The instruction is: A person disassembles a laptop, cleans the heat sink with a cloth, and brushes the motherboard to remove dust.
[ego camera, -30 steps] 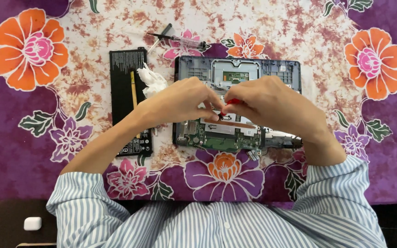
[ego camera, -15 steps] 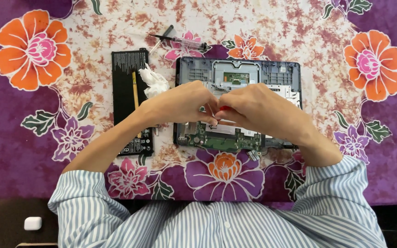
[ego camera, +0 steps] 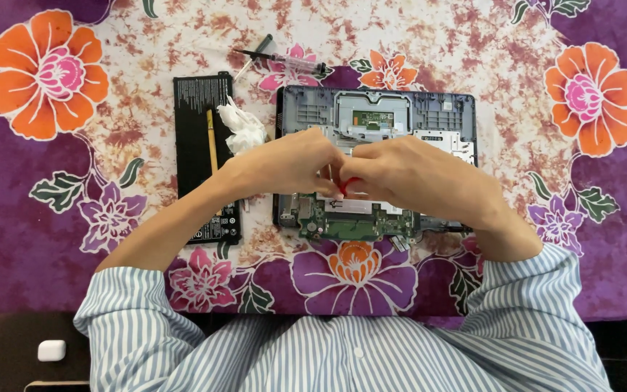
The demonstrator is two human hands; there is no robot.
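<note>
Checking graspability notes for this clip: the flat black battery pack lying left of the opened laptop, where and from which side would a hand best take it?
Grip the black battery pack across its two long edges near the far end, coming from above. It lies flat and narrow, lengthwise away from the person; the left hand and forearm cross its near end, a thin stick lies along it, and crumpled white tissue sits at its right edge.

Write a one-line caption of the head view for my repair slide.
Both hands, left and right, pinch a small red part over an opened laptop.
</note>
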